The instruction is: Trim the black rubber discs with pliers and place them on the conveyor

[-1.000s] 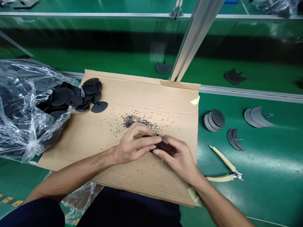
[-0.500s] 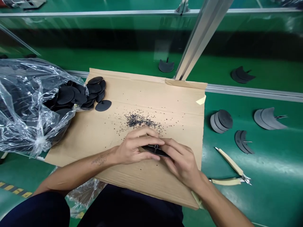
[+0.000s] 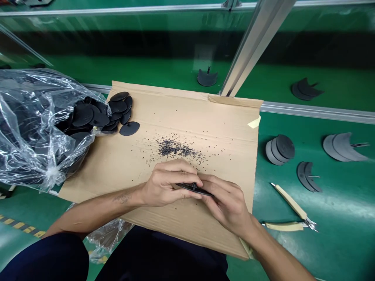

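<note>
Between both hands, low over the cardboard point(image 3: 164, 218), I hold a thin black disc-like plastic part point(image 3: 195, 189) seen nearly edge-on. A small stub stands up at its middle. My left hand point(image 3: 168, 182) is closed on its left side, thumb below and fingers above. My right hand point(image 3: 225, 197) grips the right end, its fingertips close to those of the left. Just beyond the hands lies a scatter of tiny black plastic bits point(image 3: 175, 148). The fingers hide part of the part's face.
At left, a clear plastic bag point(image 3: 32, 117) spills black oval discs point(image 3: 117, 107) onto the cardboard. On the green bench to the right lie spread nippers point(image 3: 293, 207) with cream handles, stacked discs point(image 3: 280, 149) and curved black pieces point(image 3: 309, 176). A metal post point(image 3: 258, 47) rises behind.
The held part has tipped closer to edge-on, showing less of its face. Both hands keep hold of it, and the view has shifted slightly.
</note>
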Demonstrator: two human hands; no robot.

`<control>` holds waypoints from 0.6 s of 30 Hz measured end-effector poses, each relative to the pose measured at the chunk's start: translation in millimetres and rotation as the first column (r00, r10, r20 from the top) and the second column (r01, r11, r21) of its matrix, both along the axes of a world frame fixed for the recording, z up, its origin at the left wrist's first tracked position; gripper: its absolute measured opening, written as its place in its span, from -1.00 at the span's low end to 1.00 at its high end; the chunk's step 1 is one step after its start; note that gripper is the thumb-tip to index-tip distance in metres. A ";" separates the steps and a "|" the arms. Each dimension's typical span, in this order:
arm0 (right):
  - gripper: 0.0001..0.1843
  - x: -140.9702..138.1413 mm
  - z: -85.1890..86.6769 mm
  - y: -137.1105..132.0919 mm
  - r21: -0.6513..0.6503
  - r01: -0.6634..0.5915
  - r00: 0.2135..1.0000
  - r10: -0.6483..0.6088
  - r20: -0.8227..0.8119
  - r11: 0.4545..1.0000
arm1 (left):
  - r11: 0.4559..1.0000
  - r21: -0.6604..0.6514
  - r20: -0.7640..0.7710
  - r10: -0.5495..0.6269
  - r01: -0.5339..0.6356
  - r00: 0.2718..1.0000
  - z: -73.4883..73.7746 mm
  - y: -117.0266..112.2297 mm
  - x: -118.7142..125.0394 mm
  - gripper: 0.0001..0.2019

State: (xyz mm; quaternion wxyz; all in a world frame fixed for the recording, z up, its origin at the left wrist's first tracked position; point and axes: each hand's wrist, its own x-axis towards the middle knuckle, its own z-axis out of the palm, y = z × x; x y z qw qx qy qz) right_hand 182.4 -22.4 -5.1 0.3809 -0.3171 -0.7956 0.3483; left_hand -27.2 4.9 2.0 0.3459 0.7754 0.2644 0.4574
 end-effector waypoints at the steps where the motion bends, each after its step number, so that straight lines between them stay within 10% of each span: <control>1: -0.74 -0.9 0.5 -0.1 -0.008 -0.001 1.000 0.001 -0.015 1.000 | 1.000 -0.009 -0.003 0.003 -0.003 1.000 0.3 -0.1 -0.2 -0.87; 10: -0.79 -2.5 3.3 1.4 -0.294 0.119 0.990 -0.136 -0.036 0.948 | 0.978 -0.199 -0.003 -0.063 0.061 0.998 -4.0 3.8 0.2 -0.71; 18: -0.59 -6.1 4.6 2.7 -0.775 0.002 0.955 -0.232 -0.187 0.632 | 0.784 -0.570 0.173 -0.178 0.246 0.969 -12.8 13.4 -6.7 -0.46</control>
